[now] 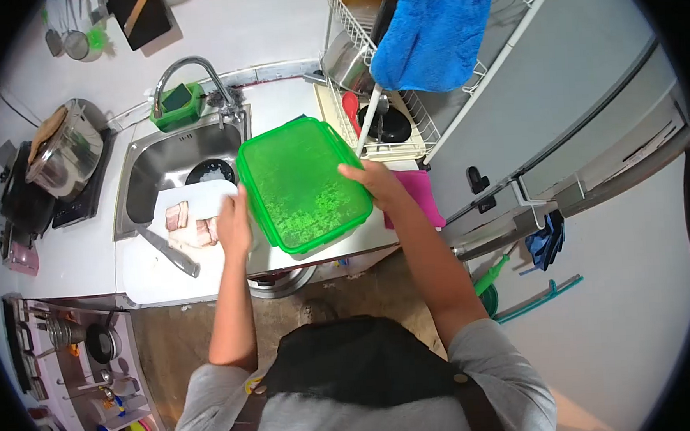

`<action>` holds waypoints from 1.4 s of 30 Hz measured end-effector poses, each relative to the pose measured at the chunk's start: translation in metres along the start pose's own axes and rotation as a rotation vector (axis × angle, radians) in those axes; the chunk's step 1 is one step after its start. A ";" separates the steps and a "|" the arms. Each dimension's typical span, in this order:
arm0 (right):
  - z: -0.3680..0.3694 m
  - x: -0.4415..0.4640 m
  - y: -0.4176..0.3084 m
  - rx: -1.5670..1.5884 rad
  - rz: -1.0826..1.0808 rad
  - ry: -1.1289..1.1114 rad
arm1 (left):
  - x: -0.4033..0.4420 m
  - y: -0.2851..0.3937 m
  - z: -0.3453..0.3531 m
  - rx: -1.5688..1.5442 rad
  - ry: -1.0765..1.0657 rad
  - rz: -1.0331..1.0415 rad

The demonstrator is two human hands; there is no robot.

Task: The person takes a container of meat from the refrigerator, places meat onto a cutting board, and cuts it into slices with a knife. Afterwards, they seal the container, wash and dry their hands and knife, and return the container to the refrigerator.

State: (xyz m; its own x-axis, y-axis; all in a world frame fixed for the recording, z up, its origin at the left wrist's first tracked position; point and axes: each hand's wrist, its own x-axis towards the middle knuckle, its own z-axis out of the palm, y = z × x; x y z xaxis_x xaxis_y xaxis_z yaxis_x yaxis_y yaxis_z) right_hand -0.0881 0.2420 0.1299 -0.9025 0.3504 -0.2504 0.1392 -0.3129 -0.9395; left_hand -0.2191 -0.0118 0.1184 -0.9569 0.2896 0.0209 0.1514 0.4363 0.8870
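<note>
Two hands on one green-lidded container (302, 167), held above the counter (277, 260), right of the sink (142, 187) and cutting board (213, 194). Left hand (236, 223) grips its left side; right hand (373, 184) grasps the right side, thumb over the lid edge. Lid is on, translucent; finely broken contents show through, bunched toward the near side, reading green through the plastic, can't tell what they are. Board is white, overlaps the near side of the sink, carries sliced streaky meat (176, 216) in separate groups. Knife (177, 259) lies along the board's left part, handle toward the near edge. Dark round pan (203, 166) sits in the sink, whitish stuff inside, can't identify. Green caddy (178, 120) beyond the sink by the faucet (185, 61) holds a dark green sponge (176, 98). Far left: steel pot (73, 156), contents hidden. Right: wire rack (427, 124) with a black bowl (391, 127) and red spoon (351, 108). Lettering: can't make out any at this size.
</note>
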 end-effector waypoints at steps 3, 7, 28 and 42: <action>0.007 -0.054 0.012 -0.230 -0.125 0.476 | 0.077 0.027 -0.005 0.029 0.163 0.471; 0.047 -0.121 0.077 0.359 -0.021 0.470 | 0.152 0.090 0.010 0.120 -0.558 0.265; 0.101 0.016 -0.125 -0.954 -1.233 0.451 | 0.244 0.133 -0.026 0.081 0.169 0.643; 0.101 0.157 -0.091 -1.658 -0.500 0.058 | 0.020 0.092 0.047 0.857 -0.531 0.523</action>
State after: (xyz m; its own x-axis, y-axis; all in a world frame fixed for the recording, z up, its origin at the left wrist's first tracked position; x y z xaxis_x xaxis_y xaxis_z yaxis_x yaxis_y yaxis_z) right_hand -0.2840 0.2361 0.2001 -0.9762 0.1625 0.1437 0.1433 0.9804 -0.1350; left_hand -0.2127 0.0738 0.1787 -0.5311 0.8432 -0.0837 0.8167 0.5357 0.2145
